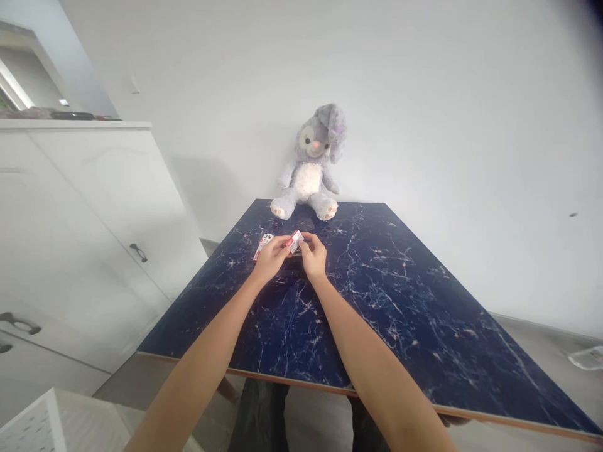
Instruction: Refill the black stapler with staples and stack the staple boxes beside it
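Note:
Between my two hands, over the middle of the table, is a small red and white box (294, 241). My left hand (272, 256) has its fingers closed on the box's left side. From the other side my right hand (313, 255) pinches the box, its thumb pressed on the white face. A flat red and white packet or card (265, 240) lies on the table just beyond my left hand, which partly covers it. Something small shows under the held box, too hidden to name.
A dark blue marbled table (377, 301) stretches out before me. On its far edge a grey plush rabbit (309, 179) sits against the wall (447, 125). White cabinets (85, 220) with dark handles stand at the left. A clear plastic container (588, 358) lies at the far right.

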A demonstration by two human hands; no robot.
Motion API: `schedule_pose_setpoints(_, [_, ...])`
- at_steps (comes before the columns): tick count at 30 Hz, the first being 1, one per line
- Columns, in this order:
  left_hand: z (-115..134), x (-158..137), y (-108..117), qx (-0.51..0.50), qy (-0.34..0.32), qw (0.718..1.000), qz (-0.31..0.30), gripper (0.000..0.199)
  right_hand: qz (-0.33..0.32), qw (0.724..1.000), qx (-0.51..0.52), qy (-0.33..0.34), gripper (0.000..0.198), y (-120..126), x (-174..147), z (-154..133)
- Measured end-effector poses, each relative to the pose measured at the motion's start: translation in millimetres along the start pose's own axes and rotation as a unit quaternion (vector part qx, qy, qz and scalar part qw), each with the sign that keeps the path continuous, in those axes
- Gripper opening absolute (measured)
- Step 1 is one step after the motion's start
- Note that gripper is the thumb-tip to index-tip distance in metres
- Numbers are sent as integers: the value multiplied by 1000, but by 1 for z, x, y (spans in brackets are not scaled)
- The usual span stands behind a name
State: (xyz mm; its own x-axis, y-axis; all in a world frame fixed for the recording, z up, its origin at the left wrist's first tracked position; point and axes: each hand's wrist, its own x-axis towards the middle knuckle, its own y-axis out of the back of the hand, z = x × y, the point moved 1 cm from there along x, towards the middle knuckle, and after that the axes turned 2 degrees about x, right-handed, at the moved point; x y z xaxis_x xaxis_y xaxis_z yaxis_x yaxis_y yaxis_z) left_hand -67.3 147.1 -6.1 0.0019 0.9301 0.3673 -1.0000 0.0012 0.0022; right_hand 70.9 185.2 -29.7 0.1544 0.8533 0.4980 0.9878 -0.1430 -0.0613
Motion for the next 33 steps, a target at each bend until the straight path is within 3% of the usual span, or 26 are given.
schedule_pose_setpoints(5, [0,2,4,34,-8,997,65,25,-33,999,-10,29,35,-4,-4,-7])
schedule_pose_setpoints(8, [-1,6,17,99,-8,983,157,20,-35,997,-55,50,36,-6,-6,-8])
schedule_pose_setpoints(10, [-1,7,33,185,0,949,254,18,8,991,-114,65,36,-4,-6,-6])
schedule_pose_setpoints(12, [-2,7,53,279,24,898,338,18,68,977,-191,61,38,0,-5,-2])
schedule_pose_setpoints(14, [-5,6,72,348,75,858,370,16,109,957,-267,22,44,4,-4,4])
schedule_pose_setpoints(18, [-16,4,93,436,137,823,338,9,103,928,-354,-56,49,7,-5,12])
schedule_pose_setpoints(21, [-17,5,89,454,54,834,309,10,76,918,-385,-60,50,6,-8,11])
schedule_pose_setpoints(24, [-15,8,74,426,-73,886,167,27,59,911,-402,-73,51,5,-10,7])
schedule_pose_setpoints(26, [-15,9,64,444,-105,889,46,46,51,906,-412,-85,51,5,-10,3])
schedule_pose_setpoints(29, [-19,8,56,518,-68,852,-34,65,37,902,-416,-107,52,7,-8,-1])
schedule_pose_setpoints(33, [-22,9,57,552,-7,834,-26,69,-6,916,-383,-115,55,9,-5,-1])
